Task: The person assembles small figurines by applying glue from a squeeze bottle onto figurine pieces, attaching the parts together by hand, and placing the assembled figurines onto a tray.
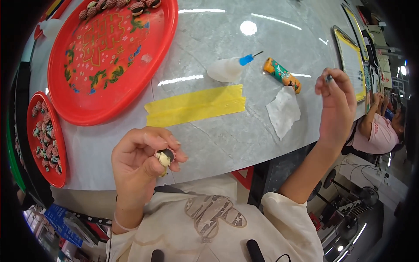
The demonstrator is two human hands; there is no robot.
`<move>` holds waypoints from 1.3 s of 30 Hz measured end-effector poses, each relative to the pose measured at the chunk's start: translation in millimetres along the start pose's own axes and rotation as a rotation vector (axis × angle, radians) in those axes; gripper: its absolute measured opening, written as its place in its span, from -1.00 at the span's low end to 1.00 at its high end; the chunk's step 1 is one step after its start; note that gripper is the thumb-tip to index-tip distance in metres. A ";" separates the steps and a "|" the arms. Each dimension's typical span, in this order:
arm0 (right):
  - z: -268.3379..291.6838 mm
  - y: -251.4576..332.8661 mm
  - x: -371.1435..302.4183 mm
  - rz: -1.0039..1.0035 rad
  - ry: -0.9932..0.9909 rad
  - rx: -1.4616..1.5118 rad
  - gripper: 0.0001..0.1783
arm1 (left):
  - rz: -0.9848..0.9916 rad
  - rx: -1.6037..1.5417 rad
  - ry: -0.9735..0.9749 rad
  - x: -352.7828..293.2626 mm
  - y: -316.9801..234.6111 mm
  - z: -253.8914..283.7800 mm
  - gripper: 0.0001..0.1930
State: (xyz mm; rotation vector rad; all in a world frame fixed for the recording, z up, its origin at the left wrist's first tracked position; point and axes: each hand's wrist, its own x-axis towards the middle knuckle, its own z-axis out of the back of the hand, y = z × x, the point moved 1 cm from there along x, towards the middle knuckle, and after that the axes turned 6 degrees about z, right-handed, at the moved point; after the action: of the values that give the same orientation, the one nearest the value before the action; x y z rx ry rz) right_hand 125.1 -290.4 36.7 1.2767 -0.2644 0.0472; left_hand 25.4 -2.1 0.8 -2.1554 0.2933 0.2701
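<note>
My left hand (pixel 137 159) is closed in a pinch around a small figurine piece (pixel 164 158), cream on its near side with a dark band and some pink at its edge. Raised over the right part of the table, my right hand (pixel 337 102) pinches a tiny dark piece (pixel 328 78) between thumb and fingertips; its exact kind is too small to make out. Near that hand lie a green and orange tube (pixel 283 76) and a torn piece of white paper (pixel 283 111). A white squeeze bottle (pixel 224 70) with a blue cap and thin needle tip lies on its side beyond the yellow tape (pixel 196 105).
A large round red tray (pixel 126 102) with a floral pattern holds several pink and dark pieces at its far edge. Closer, a smaller red tray (pixel 60 174) is full of similar pieces. At the far right sit framed yellow-edged boards (pixel 351 61) and another person (pixel 376 131) in pink.
</note>
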 end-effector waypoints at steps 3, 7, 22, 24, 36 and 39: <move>-24.7 8.4 -19.2 -0.143 0.179 0.499 -0.78 | -0.002 0.003 -0.003 -0.2 0.3 0.8 -0.70; -53.6 14.3 -41.5 -0.332 0.300 0.785 -0.80 | -0.020 -0.032 0.041 1.3 1.0 1.7 -0.70; -117.1 45.4 -77.4 -0.018 0.478 0.461 -0.78 | 0.049 -0.053 0.001 -0.1 -0.5 -1.7 -0.59; -121.0 43.2 -77.6 0.280 0.503 0.333 -0.78 | 0.038 -0.067 -0.008 -0.6 0.9 1.0 -0.59; -126.7 48.9 -92.0 0.233 0.366 0.212 -0.79 | -0.022 -0.017 0.019 -2.7 3.1 1.9 -0.64; -130.2 51.3 -92.8 0.361 0.337 0.094 -0.79 | -0.040 0.015 0.019 -2.4 2.6 2.8 -0.67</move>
State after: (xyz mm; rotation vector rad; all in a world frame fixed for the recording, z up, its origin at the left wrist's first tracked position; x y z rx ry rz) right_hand 47.9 -141.4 29.9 1.2779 -0.1999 0.5839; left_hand 22.0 -1.0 -2.1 -2.1477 0.2615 0.2237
